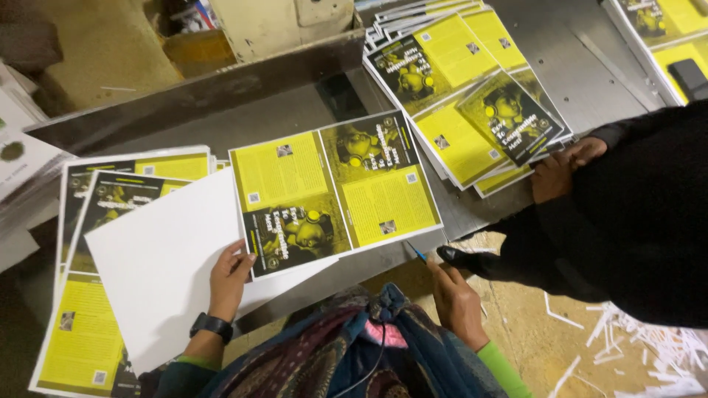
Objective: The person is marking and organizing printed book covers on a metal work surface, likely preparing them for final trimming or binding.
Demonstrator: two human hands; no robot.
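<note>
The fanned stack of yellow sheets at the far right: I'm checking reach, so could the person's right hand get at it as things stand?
Probably not freely. The right hand holds a blue-tipped tool, and a co-worker's arm lies between it and the fanned stack.

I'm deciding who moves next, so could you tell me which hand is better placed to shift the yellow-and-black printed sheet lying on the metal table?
Probably the left hand: its fingers already touch the yellow-and-black printed sheet. The right hand is off the sheet.
</note>
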